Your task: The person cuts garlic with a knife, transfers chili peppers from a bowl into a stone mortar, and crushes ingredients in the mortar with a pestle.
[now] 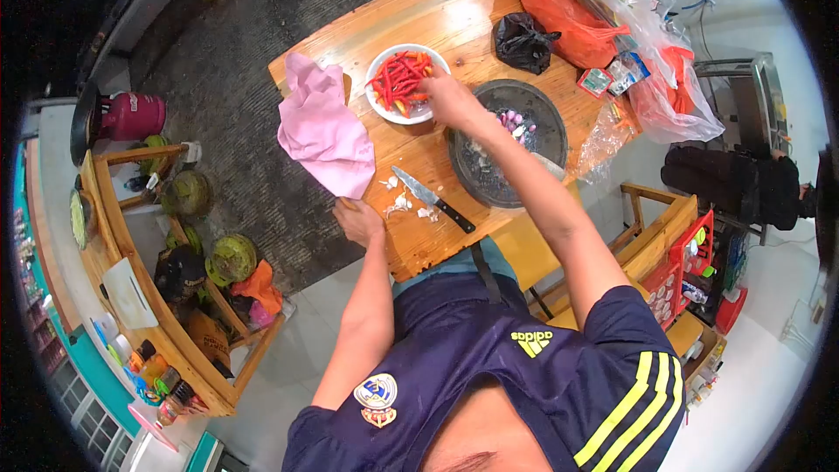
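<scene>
My right hand reaches over the right rim of a white bowl of red chilies. Its fingers are bent together at the chilies, and what is between them is hidden. To the right, under my forearm, sits a dark stone mortar with peeled shallots inside. My left hand is closed around the table's left edge, just below the tip of a pink cloth. Between my hands, a knife with a black handle lies beside garlic and its peelings.
Wooden table carries a black plastic bag, a red-orange bag and a clear bag at the right. Small packets lie beside them. A wooden shelf with green gas cylinders stands left. Another person is at far right.
</scene>
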`<state>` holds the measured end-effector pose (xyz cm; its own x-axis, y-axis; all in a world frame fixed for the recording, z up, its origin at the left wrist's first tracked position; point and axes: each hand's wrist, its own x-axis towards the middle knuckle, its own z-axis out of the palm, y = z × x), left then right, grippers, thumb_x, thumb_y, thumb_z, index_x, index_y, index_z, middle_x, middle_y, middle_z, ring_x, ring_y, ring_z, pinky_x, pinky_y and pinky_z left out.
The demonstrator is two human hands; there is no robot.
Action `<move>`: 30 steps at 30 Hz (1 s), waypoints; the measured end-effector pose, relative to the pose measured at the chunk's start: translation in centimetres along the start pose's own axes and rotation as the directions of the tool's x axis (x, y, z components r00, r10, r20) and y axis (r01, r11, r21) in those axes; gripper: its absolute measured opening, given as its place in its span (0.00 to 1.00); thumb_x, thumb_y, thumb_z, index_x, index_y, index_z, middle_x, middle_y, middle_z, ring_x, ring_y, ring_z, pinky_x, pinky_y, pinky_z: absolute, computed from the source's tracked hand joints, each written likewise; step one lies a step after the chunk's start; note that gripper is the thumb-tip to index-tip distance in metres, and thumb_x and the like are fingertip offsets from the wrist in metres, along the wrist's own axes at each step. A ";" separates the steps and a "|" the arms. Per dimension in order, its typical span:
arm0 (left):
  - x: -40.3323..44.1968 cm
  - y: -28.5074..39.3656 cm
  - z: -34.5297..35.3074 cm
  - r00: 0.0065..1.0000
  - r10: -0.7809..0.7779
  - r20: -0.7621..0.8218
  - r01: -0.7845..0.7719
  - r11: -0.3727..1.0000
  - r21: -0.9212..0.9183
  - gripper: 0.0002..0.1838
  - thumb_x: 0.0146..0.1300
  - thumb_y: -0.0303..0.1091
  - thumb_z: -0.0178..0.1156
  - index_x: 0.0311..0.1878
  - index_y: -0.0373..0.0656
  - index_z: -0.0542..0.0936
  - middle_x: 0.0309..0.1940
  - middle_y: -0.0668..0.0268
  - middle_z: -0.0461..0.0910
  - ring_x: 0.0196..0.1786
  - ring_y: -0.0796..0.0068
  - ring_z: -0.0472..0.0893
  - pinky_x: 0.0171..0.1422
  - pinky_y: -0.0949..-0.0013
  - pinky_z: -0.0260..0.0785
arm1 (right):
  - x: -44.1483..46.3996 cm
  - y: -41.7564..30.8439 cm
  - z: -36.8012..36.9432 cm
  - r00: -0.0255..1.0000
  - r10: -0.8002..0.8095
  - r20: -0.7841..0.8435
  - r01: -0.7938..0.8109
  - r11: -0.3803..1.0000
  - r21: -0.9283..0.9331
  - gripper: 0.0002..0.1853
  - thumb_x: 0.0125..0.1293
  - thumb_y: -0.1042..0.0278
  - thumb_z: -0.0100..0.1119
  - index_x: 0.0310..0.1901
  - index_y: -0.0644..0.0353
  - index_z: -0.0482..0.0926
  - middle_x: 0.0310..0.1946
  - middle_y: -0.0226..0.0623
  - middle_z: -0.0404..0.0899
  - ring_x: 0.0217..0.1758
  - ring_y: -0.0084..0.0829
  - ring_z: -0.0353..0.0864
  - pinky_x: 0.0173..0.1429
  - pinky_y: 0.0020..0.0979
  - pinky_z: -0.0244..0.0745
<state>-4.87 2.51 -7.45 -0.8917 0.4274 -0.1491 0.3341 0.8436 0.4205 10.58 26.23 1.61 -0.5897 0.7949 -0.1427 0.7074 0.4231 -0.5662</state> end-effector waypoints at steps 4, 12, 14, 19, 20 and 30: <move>0.1 0.2 0.1 1.000 -0.022 -0.021 0.021 0.999 -0.048 0.19 0.67 0.46 0.42 0.48 0.40 0.72 0.45 0.51 0.72 0.47 0.48 0.75 0.46 0.48 0.67 | -1.1 1.0 -1.4 0.995 -0.003 -0.096 0.020 0.984 0.178 0.12 0.50 0.75 0.56 0.39 0.65 0.79 0.32 0.55 0.78 0.38 0.48 0.79 0.44 0.39 0.73; -0.1 0.4 -0.5 1.000 -0.014 -0.025 0.013 0.999 -0.033 0.18 0.67 0.45 0.43 0.47 0.41 0.73 0.44 0.52 0.73 0.47 0.48 0.74 0.46 0.49 0.67 | -0.5 0.3 0.1 0.997 -0.045 -0.055 0.050 0.994 0.095 0.12 0.48 0.69 0.57 0.33 0.67 0.79 0.32 0.58 0.78 0.40 0.51 0.79 0.48 0.41 0.73; -0.1 0.6 -0.5 1.000 -0.013 -0.028 0.012 0.999 -0.039 0.18 0.67 0.45 0.43 0.47 0.41 0.73 0.44 0.52 0.73 0.47 0.48 0.74 0.46 0.49 0.67 | 0.3 0.5 1.3 0.994 -0.098 -0.044 0.099 0.995 0.033 0.10 0.50 0.67 0.56 0.30 0.66 0.79 0.29 0.56 0.78 0.39 0.50 0.80 0.45 0.43 0.74; 0.1 0.0 0.2 1.000 0.000 -0.028 0.000 1.000 -0.016 0.18 0.67 0.45 0.42 0.46 0.39 0.73 0.44 0.51 0.72 0.47 0.48 0.74 0.47 0.49 0.67 | 1.7 -0.5 3.6 0.992 -0.004 -0.123 -0.020 0.980 -0.196 0.10 0.49 0.64 0.56 0.22 0.62 0.81 0.23 0.51 0.79 0.29 0.46 0.82 0.35 0.45 0.76; 0.1 0.0 0.2 1.000 -0.004 -0.027 0.004 1.000 -0.010 0.18 0.67 0.44 0.42 0.46 0.39 0.73 0.44 0.51 0.72 0.47 0.48 0.74 0.47 0.49 0.67 | 1.9 -0.4 4.0 0.994 -0.001 -0.112 -0.023 0.977 -0.210 0.10 0.49 0.64 0.56 0.22 0.62 0.81 0.23 0.52 0.80 0.30 0.45 0.83 0.36 0.44 0.76; 0.0 0.2 0.2 0.998 0.015 -0.055 -0.016 1.000 -0.017 0.16 0.64 0.41 0.46 0.44 0.38 0.73 0.42 0.49 0.73 0.45 0.46 0.75 0.47 0.48 0.66 | -1.6 -1.8 -0.3 0.970 0.159 -0.185 -0.159 0.987 0.015 0.09 0.56 0.65 0.57 0.33 0.60 0.81 0.26 0.51 0.79 0.33 0.48 0.81 0.39 0.43 0.75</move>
<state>-4.71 2.71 -7.52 -0.9021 0.4213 -0.0937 0.3426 0.8311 0.4381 10.38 24.36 3.11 -0.3872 0.9186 -0.0788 0.7865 0.2845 -0.5482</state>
